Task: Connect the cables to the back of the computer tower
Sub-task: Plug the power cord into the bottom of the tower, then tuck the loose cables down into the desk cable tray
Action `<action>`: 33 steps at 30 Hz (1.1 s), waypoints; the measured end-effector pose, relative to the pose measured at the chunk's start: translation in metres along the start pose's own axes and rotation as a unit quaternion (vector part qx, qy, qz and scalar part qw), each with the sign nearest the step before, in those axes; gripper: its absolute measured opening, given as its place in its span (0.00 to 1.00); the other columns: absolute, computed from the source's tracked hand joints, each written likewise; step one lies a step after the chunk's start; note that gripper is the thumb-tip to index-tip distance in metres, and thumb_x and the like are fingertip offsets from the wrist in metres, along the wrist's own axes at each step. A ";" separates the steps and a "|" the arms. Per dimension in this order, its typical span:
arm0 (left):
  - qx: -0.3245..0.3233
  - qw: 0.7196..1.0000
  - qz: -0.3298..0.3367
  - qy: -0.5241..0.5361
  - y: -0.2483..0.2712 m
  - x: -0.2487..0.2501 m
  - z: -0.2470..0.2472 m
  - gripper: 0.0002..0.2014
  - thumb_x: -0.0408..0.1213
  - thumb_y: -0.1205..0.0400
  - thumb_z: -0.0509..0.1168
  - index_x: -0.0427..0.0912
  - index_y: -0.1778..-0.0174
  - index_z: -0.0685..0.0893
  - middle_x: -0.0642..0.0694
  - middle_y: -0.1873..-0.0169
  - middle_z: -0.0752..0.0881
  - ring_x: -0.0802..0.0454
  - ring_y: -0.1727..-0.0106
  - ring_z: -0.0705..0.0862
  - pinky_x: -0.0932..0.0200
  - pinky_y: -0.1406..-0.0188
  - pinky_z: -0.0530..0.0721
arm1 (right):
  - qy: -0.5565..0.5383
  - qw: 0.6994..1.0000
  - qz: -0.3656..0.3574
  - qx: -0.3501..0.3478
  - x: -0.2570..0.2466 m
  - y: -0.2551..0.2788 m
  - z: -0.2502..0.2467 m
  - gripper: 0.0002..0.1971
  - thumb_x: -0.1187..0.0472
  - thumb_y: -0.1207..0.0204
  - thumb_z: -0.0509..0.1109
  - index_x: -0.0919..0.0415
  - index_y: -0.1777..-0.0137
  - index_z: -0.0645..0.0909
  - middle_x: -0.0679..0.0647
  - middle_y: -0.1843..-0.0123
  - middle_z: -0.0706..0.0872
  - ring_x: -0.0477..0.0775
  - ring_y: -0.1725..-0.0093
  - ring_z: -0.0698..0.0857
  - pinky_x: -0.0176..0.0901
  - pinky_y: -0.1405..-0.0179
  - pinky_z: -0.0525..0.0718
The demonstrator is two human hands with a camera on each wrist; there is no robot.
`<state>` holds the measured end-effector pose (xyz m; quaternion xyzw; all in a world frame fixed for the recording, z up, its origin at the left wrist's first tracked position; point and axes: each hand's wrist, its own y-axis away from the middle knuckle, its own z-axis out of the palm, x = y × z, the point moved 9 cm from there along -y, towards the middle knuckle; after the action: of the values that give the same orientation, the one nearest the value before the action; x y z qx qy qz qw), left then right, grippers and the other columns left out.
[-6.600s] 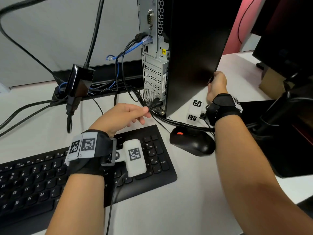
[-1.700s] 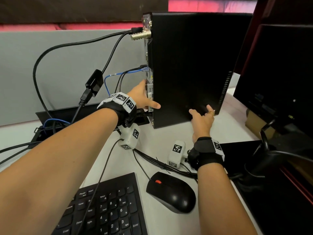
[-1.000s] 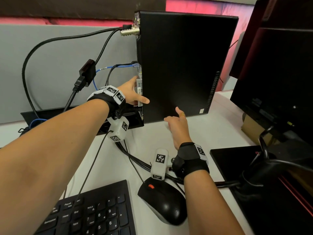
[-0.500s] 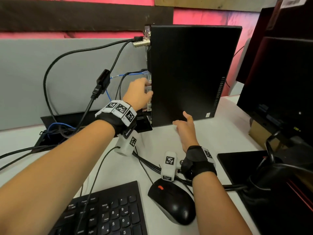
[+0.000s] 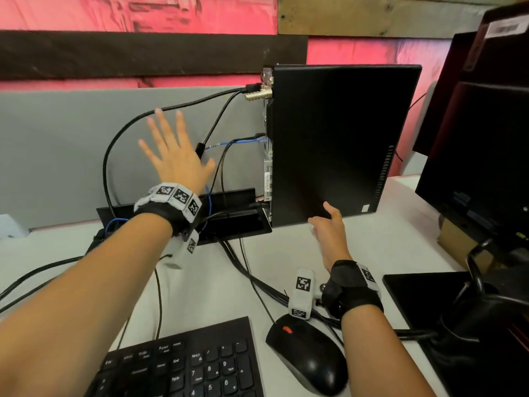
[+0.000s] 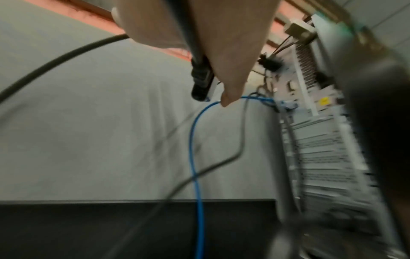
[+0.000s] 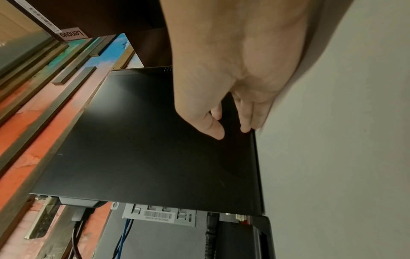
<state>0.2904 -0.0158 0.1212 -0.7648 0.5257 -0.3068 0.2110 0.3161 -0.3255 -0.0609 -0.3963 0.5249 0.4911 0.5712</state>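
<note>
The black computer tower (image 5: 337,144) stands upright on the white desk (image 5: 274,262), its metal back panel (image 5: 268,173) facing left. A blue network cable (image 5: 237,142) and several black cables (image 5: 200,102) run into that panel. My left hand (image 5: 174,156) hovers left of the panel with fingers spread, holding nothing. In the left wrist view a black inline adapter (image 6: 200,82) hangs beside its thumb (image 6: 230,73), near the blue cable (image 6: 195,140). My right hand (image 5: 329,224) touches the tower's lower side panel (image 7: 144,140) with straight fingers (image 7: 246,122).
A black keyboard (image 5: 186,365) and black mouse (image 5: 309,356) lie near me. A bundle of black cables (image 5: 257,276) crosses the desk between them and the tower. A black cable tray (image 5: 229,216) sits behind, against a grey partition (image 5: 57,156). A monitor (image 5: 481,156) stands at the right.
My left hand has come off the tower's back panel and moved up and left with fingers spread. The right hand stays at the tower's lower side.
</note>
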 end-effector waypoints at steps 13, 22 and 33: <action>-0.189 0.967 -0.096 0.138 0.011 -0.004 0.064 0.26 0.59 0.19 0.56 0.36 0.62 0.78 0.36 0.62 0.82 0.38 0.60 0.80 0.54 0.62 0.75 | -0.004 1.000 -0.001 0.011 0.003 -0.009 -0.007 0.27 0.66 0.23 0.67 0.45 0.27 0.70 0.47 0.48 0.81 0.49 0.49 0.81 0.47 0.36 0.80; -0.254 0.966 -0.030 -0.036 0.065 -0.022 0.106 0.31 0.60 0.21 0.56 0.38 0.32 0.71 0.35 0.38 0.81 0.35 0.35 0.78 0.45 0.29 0.69 | 0.001 1.000 0.004 0.011 0.006 -0.010 -0.007 0.25 0.65 0.23 0.67 0.49 0.27 0.71 0.46 0.49 0.79 0.48 0.49 0.81 0.44 0.38 0.79; -0.358 0.931 -0.060 -0.027 0.095 -0.040 0.128 0.48 0.77 0.29 0.37 0.45 0.23 0.66 0.35 0.29 0.74 0.35 0.29 0.74 0.40 0.27 0.69 | 0.058 0.998 0.009 -0.009 0.009 -0.008 -0.001 0.20 0.63 0.24 0.65 0.56 0.32 0.77 0.53 0.37 0.81 0.54 0.37 0.81 0.44 0.36 0.80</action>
<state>0.3045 -0.0128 -0.0425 -0.8276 0.5481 -0.0897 -0.0818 0.3235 -0.3266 -0.0702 -0.4248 0.5561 0.4773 0.5315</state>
